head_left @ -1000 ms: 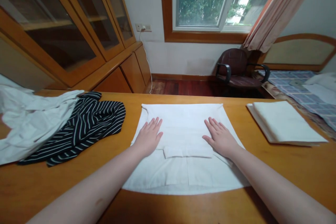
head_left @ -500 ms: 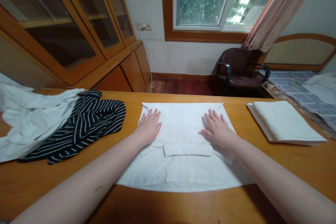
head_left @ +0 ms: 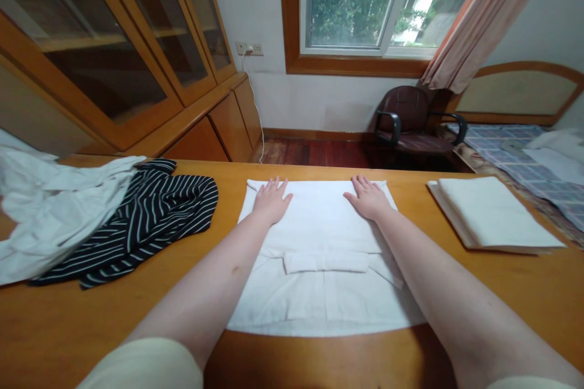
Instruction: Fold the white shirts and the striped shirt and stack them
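Right at the bottom of the view you've got a pale sleeve (head_left: 141, 364) on the left arm, and both arms reach out across the wooden worktop (head_left: 283, 361). In the middle of it, square in front of the person, lies a white garment (head_left: 319, 219), spread pretty flat with its curved edge nearest and a short folded strip running across it; can't really tell which part of the garment that strip is. Off to the left there's a black striped garment (head_left: 168, 213) in a loose heap, up against some crumpled white cloth (head_left: 68, 188), and well apart on the right sits a neat folded white pile (head_left: 502, 209). Up by the far edge, the left hand (head_left: 272, 203) is near one corner and the right hand (head_left: 368, 197) near the other, both palm down, fingers straight and fanned out, resting on the fabric and not gripping anything. Looks to me like the step in hand is smoothing it out, and I'd say the next move calls for keeping that far edge straight, or curling the fingers under it if it's to be lifted. Way back are a dark red chair (head_left: 406, 115), a bed (head_left: 497, 146) and the window (head_left: 347, 12).
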Tool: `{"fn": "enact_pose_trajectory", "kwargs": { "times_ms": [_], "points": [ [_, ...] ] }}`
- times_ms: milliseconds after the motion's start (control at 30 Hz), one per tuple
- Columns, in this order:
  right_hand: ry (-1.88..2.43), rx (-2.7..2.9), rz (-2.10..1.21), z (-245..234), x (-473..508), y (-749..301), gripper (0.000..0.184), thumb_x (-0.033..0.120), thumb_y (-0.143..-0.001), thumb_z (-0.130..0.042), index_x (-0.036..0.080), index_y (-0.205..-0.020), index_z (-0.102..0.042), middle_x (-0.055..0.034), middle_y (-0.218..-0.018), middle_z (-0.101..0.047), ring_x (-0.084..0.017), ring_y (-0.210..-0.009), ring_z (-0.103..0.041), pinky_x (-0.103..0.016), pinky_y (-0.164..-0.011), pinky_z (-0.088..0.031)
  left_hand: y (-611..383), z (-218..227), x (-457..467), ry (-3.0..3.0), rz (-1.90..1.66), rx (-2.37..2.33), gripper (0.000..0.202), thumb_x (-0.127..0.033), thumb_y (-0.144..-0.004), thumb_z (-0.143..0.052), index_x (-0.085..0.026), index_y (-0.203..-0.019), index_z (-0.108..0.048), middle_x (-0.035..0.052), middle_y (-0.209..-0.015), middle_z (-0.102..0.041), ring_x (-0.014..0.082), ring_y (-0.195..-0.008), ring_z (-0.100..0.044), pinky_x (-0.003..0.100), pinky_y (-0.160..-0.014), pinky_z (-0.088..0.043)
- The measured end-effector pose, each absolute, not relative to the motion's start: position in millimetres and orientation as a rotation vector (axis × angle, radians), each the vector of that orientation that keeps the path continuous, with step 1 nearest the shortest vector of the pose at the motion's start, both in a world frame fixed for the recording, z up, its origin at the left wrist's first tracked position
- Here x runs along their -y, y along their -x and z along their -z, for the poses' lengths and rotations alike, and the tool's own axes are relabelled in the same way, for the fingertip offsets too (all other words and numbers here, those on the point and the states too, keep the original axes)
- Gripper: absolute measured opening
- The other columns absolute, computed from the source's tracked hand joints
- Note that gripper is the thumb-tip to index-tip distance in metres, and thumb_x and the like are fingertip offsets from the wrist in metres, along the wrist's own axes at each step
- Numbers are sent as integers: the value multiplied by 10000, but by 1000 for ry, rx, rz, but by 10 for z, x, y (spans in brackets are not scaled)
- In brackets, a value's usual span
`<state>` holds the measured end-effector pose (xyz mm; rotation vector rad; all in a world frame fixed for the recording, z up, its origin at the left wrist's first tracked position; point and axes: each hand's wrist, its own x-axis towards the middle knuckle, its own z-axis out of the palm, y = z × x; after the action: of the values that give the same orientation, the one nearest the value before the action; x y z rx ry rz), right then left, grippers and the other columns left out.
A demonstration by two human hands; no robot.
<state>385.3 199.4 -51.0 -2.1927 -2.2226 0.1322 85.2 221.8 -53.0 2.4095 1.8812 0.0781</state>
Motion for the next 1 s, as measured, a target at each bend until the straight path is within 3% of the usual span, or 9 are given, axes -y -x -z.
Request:
{"fn": "enact_pose_trajectory", "kwargs": {
  "times_ms": [267,567,667,800,900,1000],
  "points": [
    [2352,2113,-183,483,-2008,-4239,809,650,-884,-164,119,-1495,-177,-109,-1551,-160,-246,-1422,-163,-473,-1134,-152,-359,474,-2399,-2240,-33,-2019,610,-394,-946,-144,-109,-1480,-217,112,-1550,-180,250,-1432,-115,471,-1145,-138],
    [2341,2099,-156,521,-2012,-4220,771,624,-895,-206,136,-1492,-194,-91,-1549,-185,-237,-1417,-177,-475,-1128,-149,-407,500,-2431,-2275,55,-2051,592,-383,-946,-138,-144,-1484,-205,85,-1556,-172,242,-1434,-116,523,-1132,-150],
    [2298,2111,-118,494,-2017,-4246,721,597,-897,-264,152,-1463,-285,-105,-1529,-256,-266,-1388,-246,-481,-1108,-182,-420,493,-2441,-2411,16,-2027,558,-336,-938,-186,-155,-1455,-292,96,-1529,-267,266,-1394,-243,549,-1124,-130],
    [2215,2134,-36,389,-2065,-4325,657,577,-825,-457,175,-1343,-480,-119,-1385,-486,-313,-1254,-412,-488,-1038,-266,-421,363,-2509,-2629,29,-1854,532,-289,-896,-299,-181,-1409,-390,100,-1411,-464,291,-1255,-420,583,-1108,-66],
    [2191,2148,-12,276,-2121,-4371,657,554,-724,-591,183,-1265,-560,-121,-1248,-592,-323,-1158,-471,-466,-980,-312,-410,199,-2612,-2582,120,-1824,600,-362,-834,-424,-180,-1404,-398,116,-1338,-537,326,-1215,-444,587,-1079,-142],
    [2189,2213,54,168,-2157,-4357,519,462,-675,-644,187,-1114,-664,-115,-1139,-645,-316,-1092,-496,-451,-963,-303,-425,57,-2678,-2514,167,-1811,582,-411,-745,-542,-221,-1295,-535,96,-1241,-615,340,-1164,-482,523,-1018,-280]
  ]
}}
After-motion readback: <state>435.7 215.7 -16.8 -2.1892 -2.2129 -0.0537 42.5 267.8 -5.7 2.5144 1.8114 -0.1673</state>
